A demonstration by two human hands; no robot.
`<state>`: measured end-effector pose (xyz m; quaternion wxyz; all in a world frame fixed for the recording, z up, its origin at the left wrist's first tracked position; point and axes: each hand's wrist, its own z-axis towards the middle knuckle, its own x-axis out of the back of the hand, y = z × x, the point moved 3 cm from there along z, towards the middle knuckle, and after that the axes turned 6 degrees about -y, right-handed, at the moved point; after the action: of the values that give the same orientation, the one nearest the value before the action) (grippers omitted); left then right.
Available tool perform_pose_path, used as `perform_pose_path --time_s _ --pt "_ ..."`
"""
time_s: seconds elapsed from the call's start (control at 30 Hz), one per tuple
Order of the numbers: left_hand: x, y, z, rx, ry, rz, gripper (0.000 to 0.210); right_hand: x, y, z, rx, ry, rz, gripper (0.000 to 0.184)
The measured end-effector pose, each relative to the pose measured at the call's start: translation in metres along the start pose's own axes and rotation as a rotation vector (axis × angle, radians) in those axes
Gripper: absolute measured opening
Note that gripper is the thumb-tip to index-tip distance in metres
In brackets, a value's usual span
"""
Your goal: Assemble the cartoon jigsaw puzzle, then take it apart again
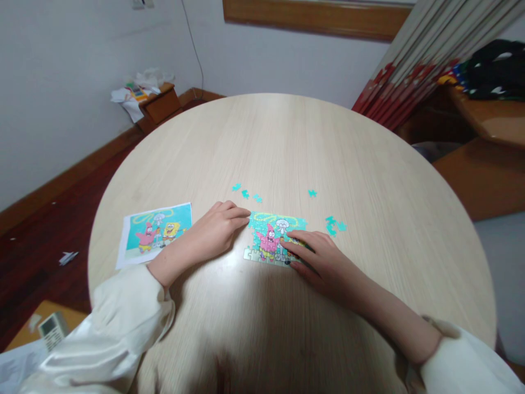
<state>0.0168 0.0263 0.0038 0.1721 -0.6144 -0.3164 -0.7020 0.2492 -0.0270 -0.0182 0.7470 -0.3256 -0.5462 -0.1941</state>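
Note:
A partly assembled jigsaw puzzle [268,241] lies on the round table, showing a pink starfish and other cartoon figures on turquoise. My left hand [219,227] is closed, its fingertips pressed together against the puzzle's upper left corner; anything between them is hidden. Across the puzzle's right side rests my right hand [320,260], fingers apart, covering part of the yellow figure. Several loose turquoise pieces lie close by: a small cluster [334,225] to the right, a single piece [312,193] above, and a scattered few [245,194] at the upper left.
A printed reference picture [158,232] lies left of my left forearm. The pale wooden table [279,137] curves around the work. Beyond it are a small cabinet [162,104] with papers, a curtain [410,71], and a wooden chair [488,117] with dark cloth. A remote control [53,331] sits lower left.

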Motion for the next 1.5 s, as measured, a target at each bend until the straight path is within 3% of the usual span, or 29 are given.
perform_pose_path --time_s 0.27,0.5,0.8,1.5 --pt "-0.0015 -0.0027 -0.0010 0.019 0.099 -0.020 0.034 0.0021 -0.0017 0.0006 0.019 0.012 -0.028 0.028" --pt "-0.0022 -0.0025 -0.0007 0.020 0.104 0.004 0.032 0.0009 -0.0002 0.0000 0.019 0.006 -0.004 0.029" --pt "0.0023 0.0014 0.0010 0.017 -0.046 0.044 0.033 -0.0003 0.0000 -0.0006 0.022 0.003 -0.006 0.029" --pt "0.0036 0.0044 0.0029 0.012 -0.087 0.050 0.036 0.0004 0.0001 -0.0007 -0.001 -0.013 -0.003 0.031"
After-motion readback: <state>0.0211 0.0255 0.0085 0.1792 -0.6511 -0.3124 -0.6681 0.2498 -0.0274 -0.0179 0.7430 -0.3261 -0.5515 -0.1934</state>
